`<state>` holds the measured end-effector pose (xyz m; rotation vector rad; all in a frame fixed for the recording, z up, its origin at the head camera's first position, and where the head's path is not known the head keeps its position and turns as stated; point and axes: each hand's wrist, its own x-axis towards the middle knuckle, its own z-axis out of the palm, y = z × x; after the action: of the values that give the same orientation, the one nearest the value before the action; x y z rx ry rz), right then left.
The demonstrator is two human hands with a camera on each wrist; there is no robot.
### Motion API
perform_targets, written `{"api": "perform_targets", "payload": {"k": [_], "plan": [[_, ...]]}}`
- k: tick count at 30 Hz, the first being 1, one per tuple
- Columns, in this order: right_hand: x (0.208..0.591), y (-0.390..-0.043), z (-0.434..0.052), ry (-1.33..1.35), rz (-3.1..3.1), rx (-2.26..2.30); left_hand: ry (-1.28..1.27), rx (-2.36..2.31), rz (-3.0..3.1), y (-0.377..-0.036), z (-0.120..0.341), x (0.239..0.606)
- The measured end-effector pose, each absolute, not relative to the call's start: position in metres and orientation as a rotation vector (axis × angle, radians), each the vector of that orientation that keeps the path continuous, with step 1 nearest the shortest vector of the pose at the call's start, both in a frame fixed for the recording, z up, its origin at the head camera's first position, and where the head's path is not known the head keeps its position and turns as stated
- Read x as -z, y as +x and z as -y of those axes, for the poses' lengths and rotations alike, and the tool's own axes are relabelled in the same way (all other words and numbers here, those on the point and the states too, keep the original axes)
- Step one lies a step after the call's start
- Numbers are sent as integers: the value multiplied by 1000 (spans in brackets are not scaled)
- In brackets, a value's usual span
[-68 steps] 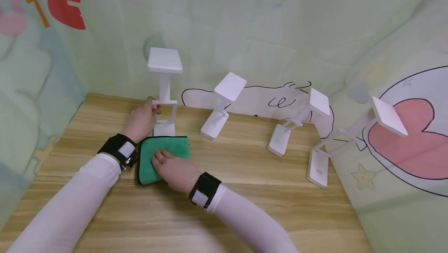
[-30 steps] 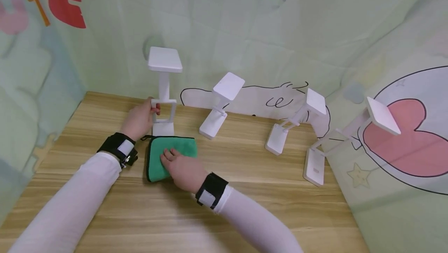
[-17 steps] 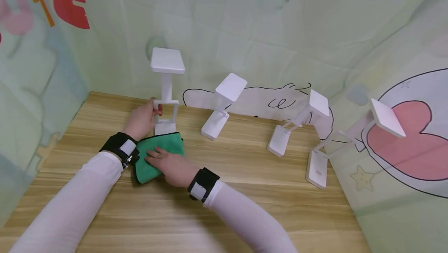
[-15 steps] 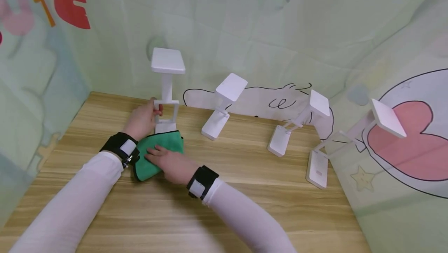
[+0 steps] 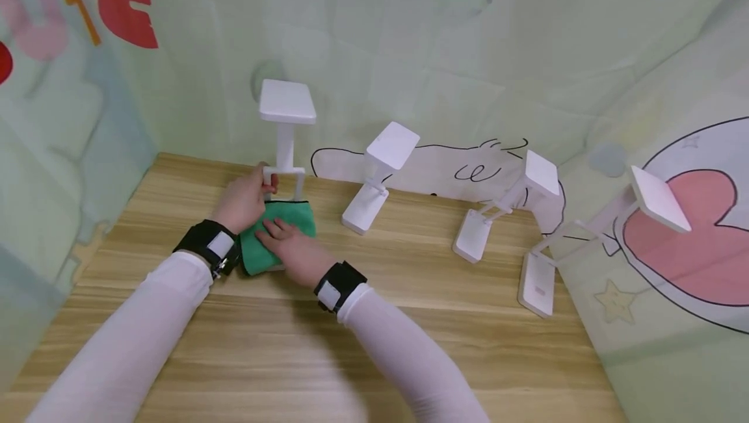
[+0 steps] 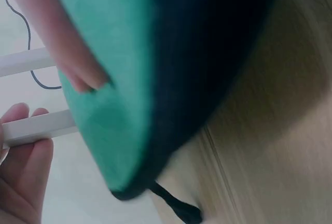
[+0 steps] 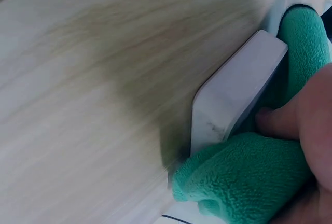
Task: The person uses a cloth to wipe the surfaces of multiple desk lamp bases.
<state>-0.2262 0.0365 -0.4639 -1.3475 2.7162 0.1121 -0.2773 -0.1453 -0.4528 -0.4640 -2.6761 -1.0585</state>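
Note:
A tall white stand stands upright at the back left of the wooden table. My left hand grips the lower frame of this stand; in the left wrist view my fingers curl round its white bar. My right hand presses flat on a folded green cloth that lies over the stand's base. The right wrist view shows the white base plate with the green cloth bunched on it under my fingers.
Three more white stands lean at angles along the back: one in the middle, one further right, one at the far right. Printed fabric walls close in the table on the left, back and right.
My right hand slid the green cloth from the table in front of the stand up onto the stand's base. My left hand kept its grip on the frame.

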Motion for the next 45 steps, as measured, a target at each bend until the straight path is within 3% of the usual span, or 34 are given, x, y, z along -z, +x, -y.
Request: {"api": "perform_targets", "payload": {"k": [16, 27, 45], "plan": [[439, -205, -59, -1237, -2734, -198, -449, 1036, 2670, -281, 149, 456], [432, -177, -54, -1313, -2603, -285, -428, 1032, 2688, -278, 153, 454], [461, -212, -37, -1555, -2620, -226, -447, 1032, 2636, -281, 145, 459]]}}
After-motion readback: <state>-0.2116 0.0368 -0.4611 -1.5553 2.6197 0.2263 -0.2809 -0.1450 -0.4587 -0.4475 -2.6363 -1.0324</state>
